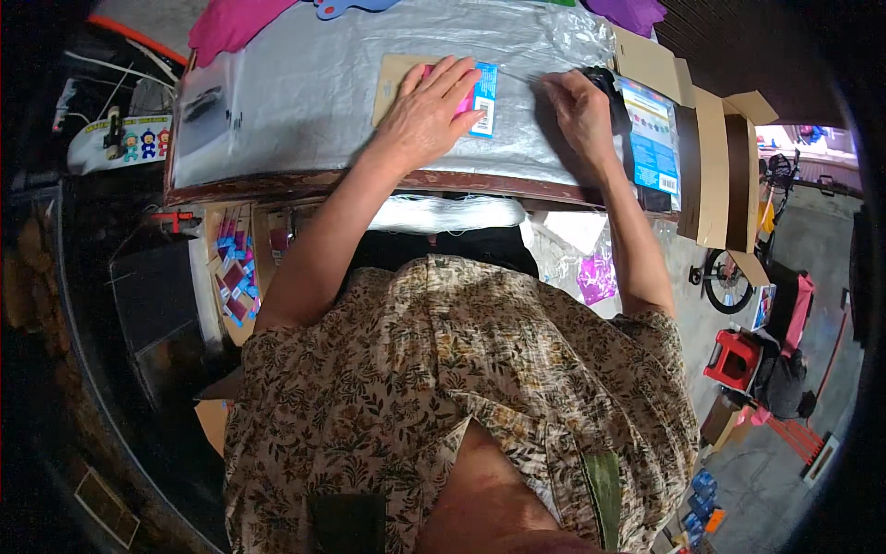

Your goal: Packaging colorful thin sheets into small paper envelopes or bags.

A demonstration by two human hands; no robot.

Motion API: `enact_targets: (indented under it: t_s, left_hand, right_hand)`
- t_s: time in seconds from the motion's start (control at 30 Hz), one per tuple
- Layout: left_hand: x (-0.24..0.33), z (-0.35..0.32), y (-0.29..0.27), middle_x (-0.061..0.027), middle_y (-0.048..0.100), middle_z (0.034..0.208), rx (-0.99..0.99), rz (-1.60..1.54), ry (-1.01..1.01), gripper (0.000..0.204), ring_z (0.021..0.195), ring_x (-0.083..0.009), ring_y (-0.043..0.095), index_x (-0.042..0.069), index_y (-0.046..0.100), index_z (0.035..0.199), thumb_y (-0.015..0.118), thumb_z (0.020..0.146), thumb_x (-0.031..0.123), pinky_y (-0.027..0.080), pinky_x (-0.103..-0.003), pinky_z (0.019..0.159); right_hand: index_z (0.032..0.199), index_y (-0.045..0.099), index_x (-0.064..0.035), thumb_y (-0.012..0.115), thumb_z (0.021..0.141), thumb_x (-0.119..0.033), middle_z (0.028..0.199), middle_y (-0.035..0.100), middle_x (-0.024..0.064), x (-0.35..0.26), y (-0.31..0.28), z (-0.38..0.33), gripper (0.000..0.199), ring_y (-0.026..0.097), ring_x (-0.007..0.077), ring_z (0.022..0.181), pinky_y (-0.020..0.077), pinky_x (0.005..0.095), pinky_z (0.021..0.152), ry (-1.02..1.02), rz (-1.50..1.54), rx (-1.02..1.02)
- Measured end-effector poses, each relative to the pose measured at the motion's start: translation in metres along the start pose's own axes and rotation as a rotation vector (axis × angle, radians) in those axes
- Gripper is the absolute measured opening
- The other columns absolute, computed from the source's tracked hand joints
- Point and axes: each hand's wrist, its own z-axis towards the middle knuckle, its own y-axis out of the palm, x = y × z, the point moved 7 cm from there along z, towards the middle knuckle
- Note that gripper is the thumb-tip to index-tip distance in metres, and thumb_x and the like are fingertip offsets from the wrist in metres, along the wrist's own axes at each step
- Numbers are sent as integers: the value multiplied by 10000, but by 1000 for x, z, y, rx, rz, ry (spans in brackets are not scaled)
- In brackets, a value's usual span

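Note:
My left hand [426, 118] lies flat with its fingers stretched out, pressing on a package on the silver-covered table. Around the hand show brown card [391, 85], a bit of pink and a blue printed card [485, 88] with a barcode. Some way to the right, my right hand [581, 115] is held with curled fingers, thumb and forefinger drawn together. Whether something small is in that pinch cannot be made out. Just beyond its knuckles is a black object [607, 90], partly hidden. Right of this lies a blue and white printed package [652, 138].
Open cardboard boxes [703, 166] stand at the table's right end. Pink cloth [235, 26] and a blue flat piece [351, 7] lie at the far edge. Below the table's left part, a box holds several carded packs [236, 268]. A red stool [734, 358] stands on the floor at right.

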Motion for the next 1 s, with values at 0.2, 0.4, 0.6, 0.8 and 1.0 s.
enact_targets:
  t_s: [0.2, 0.4, 0.6, 0.8, 1.0]
  left_hand:
    - [-1, 0, 0, -116, 464, 1503, 0, 10, 12, 573, 1425, -272, 378, 44, 501, 1414, 561, 980, 412, 229, -472, 1187]
    - [0, 0, -1, -119, 466, 1500, 3, 4, 14, 568, 1425, -271, 379, 46, 499, 1413, 559, 981, 410, 230, -471, 1188]
    - [0, 0, -1, -120, 446, 1523, -14, -10, -5, 568, 1429, -289, 384, 48, 490, 1427, 608, 966, 357, 266, -495, 1178]
    - [-1, -1, -1, -122, 447, 1521, -8, -6, 3, 566, 1427, -287, 387, 46, 493, 1427, 604, 969, 358, 265, -497, 1174]
    - [0, 0, 1, -123, 466, 1502, -2, 18, 9, 556, 1424, -270, 383, 53, 511, 1412, 556, 983, 403, 222, -469, 1186]
  right_hand:
    - [1046, 711, 12, 666, 945, -59, 934, 719, 96, 4, 7, 3, 132, 665, 134, 839, 520, 264, 777, 69, 19, -28]
    - [1047, 709, 14, 665, 946, -62, 938, 724, 89, -2, 4, 3, 134, 659, 118, 854, 520, 260, 789, 77, 54, -19]
    - [1055, 709, 11, 665, 944, -55, 930, 727, 90, 2, 5, 5, 137, 649, 110, 853, 519, 260, 787, 29, 18, -18]
    - [1039, 725, -2, 688, 922, -96, 919, 733, 142, 3, 13, 22, 154, 678, 197, 772, 527, 298, 730, 31, 128, -131]
    - [1031, 733, -6, 698, 906, -104, 929, 735, 183, -4, 22, 31, 163, 719, 256, 778, 544, 328, 727, -26, 70, -110]
